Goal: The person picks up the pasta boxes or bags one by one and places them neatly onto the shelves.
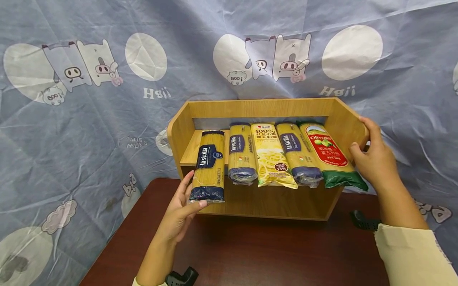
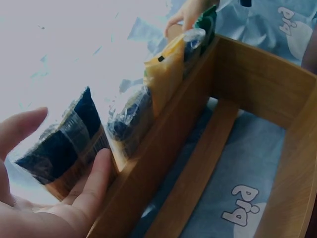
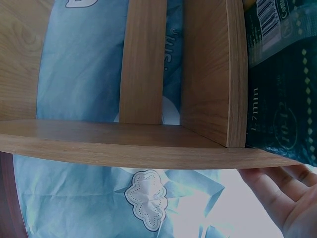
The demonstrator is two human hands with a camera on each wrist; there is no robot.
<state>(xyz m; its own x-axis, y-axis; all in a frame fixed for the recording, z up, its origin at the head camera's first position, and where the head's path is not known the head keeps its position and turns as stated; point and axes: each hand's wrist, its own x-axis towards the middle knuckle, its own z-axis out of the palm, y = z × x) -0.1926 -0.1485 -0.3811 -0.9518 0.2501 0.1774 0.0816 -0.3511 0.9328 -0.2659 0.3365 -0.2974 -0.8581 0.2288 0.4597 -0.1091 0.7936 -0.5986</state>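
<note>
In the head view, my left hand [image 1: 180, 214] holds the lower end of a spaghetti pack [image 1: 207, 167] with a dark blue label. The pack leans on the upper board at the left end of a wooden shelf [image 1: 261, 108]. Its blue end [image 2: 74, 139] sits between thumb and fingers in the left wrist view. My right hand [image 1: 377, 159] grips the front edge of the shelf's right side panel, beside a green and red pasta bag [image 1: 327, 153]. Seen from the right wrist, those fingers [image 3: 277, 191] lie along the panel's outer face; the thumb is hidden there.
Between the hands, two more blue-labelled spaghetti packs [image 1: 243, 159] [image 1: 298, 159] flank a yellow pasta bag [image 1: 272, 159], all overhanging the upper board. Below lies the shelf's lower compartment [image 1: 279, 200]. The shelf stands on a dark red table [image 1: 286, 250] before a printed blue cloth [image 1: 200, 59].
</note>
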